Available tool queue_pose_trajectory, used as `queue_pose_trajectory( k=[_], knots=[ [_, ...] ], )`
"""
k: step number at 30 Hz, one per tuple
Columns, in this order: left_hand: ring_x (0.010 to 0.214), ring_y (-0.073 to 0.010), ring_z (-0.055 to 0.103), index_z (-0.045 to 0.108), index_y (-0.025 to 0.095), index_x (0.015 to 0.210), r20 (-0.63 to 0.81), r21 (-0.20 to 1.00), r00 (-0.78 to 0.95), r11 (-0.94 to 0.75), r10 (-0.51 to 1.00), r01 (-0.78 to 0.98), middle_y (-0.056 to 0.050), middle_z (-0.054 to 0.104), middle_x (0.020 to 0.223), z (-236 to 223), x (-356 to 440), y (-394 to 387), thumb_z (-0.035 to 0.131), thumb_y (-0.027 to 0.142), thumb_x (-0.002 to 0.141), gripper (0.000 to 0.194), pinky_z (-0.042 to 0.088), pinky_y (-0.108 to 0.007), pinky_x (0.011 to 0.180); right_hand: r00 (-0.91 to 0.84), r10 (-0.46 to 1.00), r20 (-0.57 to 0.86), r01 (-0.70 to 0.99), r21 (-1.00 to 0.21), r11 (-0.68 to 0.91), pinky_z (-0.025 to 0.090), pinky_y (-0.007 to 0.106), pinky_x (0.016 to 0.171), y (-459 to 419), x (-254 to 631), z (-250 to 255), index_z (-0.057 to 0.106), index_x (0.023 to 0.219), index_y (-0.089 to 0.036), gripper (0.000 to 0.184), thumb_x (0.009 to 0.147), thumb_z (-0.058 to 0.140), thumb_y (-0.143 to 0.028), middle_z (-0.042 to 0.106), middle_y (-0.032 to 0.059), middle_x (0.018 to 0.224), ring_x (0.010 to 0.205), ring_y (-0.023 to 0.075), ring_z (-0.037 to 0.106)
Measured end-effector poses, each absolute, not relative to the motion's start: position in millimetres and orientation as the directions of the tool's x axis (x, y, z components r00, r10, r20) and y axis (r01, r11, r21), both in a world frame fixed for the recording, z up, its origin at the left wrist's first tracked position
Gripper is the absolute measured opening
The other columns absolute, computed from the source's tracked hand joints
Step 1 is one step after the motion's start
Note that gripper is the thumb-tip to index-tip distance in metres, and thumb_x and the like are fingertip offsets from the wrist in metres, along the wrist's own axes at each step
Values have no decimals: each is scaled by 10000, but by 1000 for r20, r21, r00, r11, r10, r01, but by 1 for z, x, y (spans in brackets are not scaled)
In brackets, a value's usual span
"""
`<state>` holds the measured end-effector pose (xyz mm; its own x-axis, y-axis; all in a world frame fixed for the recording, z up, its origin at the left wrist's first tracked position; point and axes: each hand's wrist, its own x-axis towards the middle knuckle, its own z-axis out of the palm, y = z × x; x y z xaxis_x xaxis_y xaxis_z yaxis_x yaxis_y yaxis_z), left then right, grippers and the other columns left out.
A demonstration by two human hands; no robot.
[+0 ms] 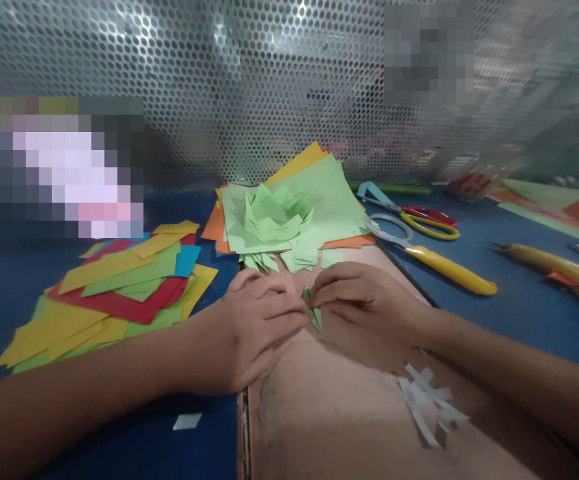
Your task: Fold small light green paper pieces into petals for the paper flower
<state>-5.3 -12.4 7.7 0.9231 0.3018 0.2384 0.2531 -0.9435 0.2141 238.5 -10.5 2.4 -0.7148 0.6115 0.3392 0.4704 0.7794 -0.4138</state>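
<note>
Head view: the right hand (357, 297) pinches a small, pointed, folded light-green paper piece (315, 319) over the flat pinkish board (329, 413); whether the left hand (257, 323), beside it, grips too, I cannot tell.

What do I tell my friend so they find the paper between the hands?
Look for the pinkish board down the middle of the blue table. Over it, the left hand and right hand nearly meet, with a narrow folded green paper between them. Other green pieces lie just beyond; only this one sits between the hands.
</note>
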Motion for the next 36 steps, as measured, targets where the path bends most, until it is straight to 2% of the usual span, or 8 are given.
queue_pose_trajectory(
  k=[9, 19, 27, 33, 36],
  knots=[
    [1159, -262, 388, 516, 195, 1202, 188, 261, 919, -919, 347, 294, -59, 512, 1283, 8, -4, -12, 414, 206, 850, 366, 194, -440, 975, -715, 644, 271, 452, -522, 723, 462, 246, 764, -10, 235, 8, 650, 827, -166, 143, 830, 538, -79, 631, 51, 886, 831, 132, 591],
    [1173, -267, 379, 514, 184, 1216, 192, 240, 926, -931, 324, 276, -56, 532, 1283, 10, -4, -13, 393, 180, 852, 384, 174, -462, 984, -719, 674, 172, 519, -512, 684, 437, 280, 747, -9, 236, 9, 598, 802, -168, 127, 860, 497, -117, 551, 48, 849, 815, 150, 526],
    [1167, -273, 372, 507, 194, 1236, 191, 234, 927, -932, 322, 276, -61, 525, 1295, 7, -4, -12, 390, 180, 853, 400, 185, -464, 961, -688, 704, 174, 553, -502, 665, 425, 274, 712, -11, 232, 7, 577, 779, -169, 106, 814, 523, -85, 539, 38, 818, 795, 155, 513],
    [1192, -274, 357, 502, 205, 1251, 203, 229, 925, -934, 322, 275, -50, 516, 1309, 7, -5, -13, 386, 192, 863, 405, 163, -472, 976, -648, 742, 172, 578, -523, 626, 421, 263, 700, -13, 229, 5, 569, 772, -175, 107, 773, 546, -70, 552, 24, 803, 776, 148, 518],
    [1188, -278, 360, 493, 198, 1260, 204, 227, 926, -936, 318, 271, -64, 525, 1297, 7, -5, -12, 391, 187, 862, 411, 165, -477, 981, -608, 780, 149, 601, -557, 574, 419, 236, 644, -14, 229, 5, 558, 773, -178, 116, 752, 552, -64, 552, 13, 793, 721, 131, 518]
  ],
)
